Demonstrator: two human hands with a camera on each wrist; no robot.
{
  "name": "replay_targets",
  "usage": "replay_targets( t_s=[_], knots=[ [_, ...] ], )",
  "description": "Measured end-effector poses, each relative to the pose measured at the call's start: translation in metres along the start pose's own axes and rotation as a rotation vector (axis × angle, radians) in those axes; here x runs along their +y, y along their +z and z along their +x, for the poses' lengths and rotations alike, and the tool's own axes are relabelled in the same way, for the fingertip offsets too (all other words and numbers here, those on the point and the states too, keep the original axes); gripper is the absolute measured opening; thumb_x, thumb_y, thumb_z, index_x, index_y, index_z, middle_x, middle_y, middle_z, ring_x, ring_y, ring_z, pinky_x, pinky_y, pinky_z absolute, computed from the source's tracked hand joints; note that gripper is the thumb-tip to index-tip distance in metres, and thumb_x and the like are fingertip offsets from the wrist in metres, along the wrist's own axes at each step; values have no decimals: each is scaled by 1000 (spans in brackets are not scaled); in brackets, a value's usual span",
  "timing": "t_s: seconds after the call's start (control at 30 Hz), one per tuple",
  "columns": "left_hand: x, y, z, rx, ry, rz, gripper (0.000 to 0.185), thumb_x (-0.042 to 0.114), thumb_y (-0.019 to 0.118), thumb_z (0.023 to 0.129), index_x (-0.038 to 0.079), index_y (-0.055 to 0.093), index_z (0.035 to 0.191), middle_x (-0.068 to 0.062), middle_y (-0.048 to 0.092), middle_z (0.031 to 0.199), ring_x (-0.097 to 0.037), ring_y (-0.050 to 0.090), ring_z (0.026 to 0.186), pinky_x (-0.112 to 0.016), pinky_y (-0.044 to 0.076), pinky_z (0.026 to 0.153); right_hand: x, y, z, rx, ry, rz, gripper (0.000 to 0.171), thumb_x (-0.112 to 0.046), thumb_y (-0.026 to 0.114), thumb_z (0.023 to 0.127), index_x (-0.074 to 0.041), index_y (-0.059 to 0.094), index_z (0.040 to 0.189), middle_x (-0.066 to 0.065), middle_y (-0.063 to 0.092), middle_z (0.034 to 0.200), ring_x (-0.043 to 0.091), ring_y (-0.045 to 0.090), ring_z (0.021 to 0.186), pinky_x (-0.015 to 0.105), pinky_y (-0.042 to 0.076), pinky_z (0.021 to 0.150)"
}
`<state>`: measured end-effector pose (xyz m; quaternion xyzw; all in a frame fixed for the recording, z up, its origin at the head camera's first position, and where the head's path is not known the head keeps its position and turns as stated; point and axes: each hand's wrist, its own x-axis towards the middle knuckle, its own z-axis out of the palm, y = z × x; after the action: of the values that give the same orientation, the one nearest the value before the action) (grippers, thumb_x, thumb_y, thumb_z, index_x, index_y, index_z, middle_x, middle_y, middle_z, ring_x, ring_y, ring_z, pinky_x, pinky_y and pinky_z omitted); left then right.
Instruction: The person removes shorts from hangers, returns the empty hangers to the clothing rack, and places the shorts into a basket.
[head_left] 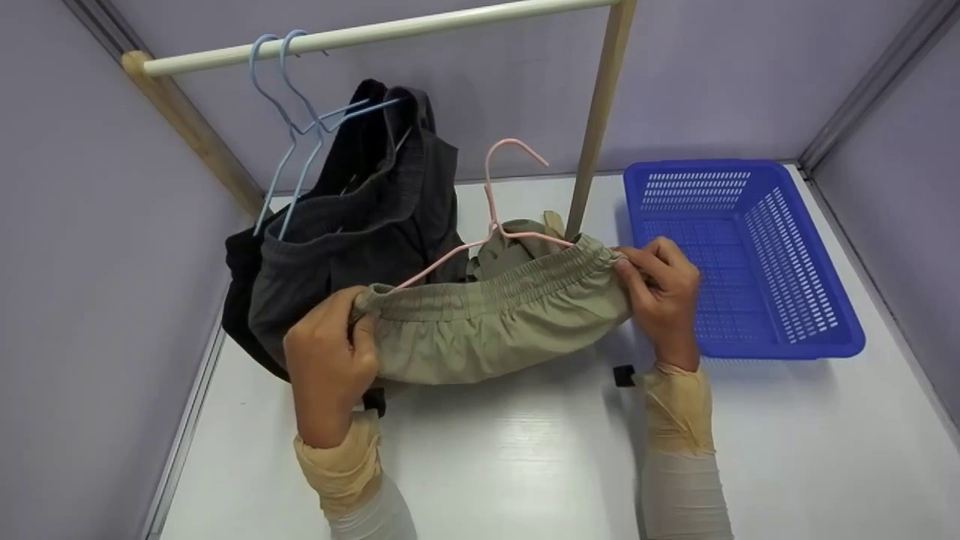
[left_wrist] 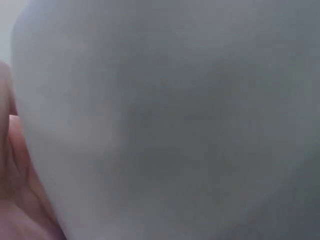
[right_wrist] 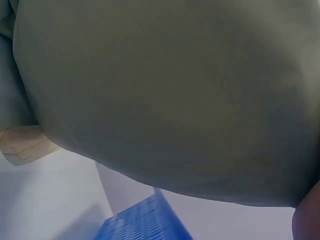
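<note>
Olive-green pants point(head_left: 495, 330) with a gathered elastic waistband are stretched between both hands, above the white table. My left hand point(head_left: 326, 360) pinches the left end of the waistband between thumb and fingers. At the opposite end, my right hand point(head_left: 664, 292) pinches the waistband the same way. A pink hanger point(head_left: 442, 262) has its two arms reaching down into the waist opening, and its hook stands free of the rod. Their lower ends are hidden by the fabric. Blurred pants cloth point(left_wrist: 165, 120) fills most of the left wrist view, and pants cloth point(right_wrist: 165, 100) most of the right wrist view.
A rack with a white rod point(head_left: 390, 34) and wooden posts point(head_left: 598, 112) stands behind. Two blue hangers point(head_left: 304, 161) hang on it at the left, carrying dark pants point(head_left: 337, 262). A blue perforated basket point(head_left: 787, 350) sits on the table point(head_left: 510, 465) at the right.
</note>
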<state>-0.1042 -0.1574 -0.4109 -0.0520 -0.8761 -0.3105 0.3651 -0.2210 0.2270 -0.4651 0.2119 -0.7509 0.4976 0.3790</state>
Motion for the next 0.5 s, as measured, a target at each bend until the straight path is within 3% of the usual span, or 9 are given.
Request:
replay_targets(
  t_s=[0.27, 0.5],
  knots=[
    [5, 19, 1, -70, 0, -37, 23, 2, 70, 89, 2, 75, 112, -17, 80, 101, -31, 77, 84, -49, 63, 77, -2, 2, 4, -35, -16, 12, 6, -4, 83, 89, -3, 85, 94, 15, 50, 71, 8, 42, 71, 19, 32, 68],
    [13, 36, 6, -130, 50, -73, 28, 3, 67, 90, 1, 74, 117, -16, 80, 103, -29, 74, 79, -47, 62, 72, -3, -2, -2, -30, -10, 2, 9, -12, 82, 91, -3, 85, 91, 14, 50, 70, 6, 43, 71, 20, 32, 68]
  ],
)
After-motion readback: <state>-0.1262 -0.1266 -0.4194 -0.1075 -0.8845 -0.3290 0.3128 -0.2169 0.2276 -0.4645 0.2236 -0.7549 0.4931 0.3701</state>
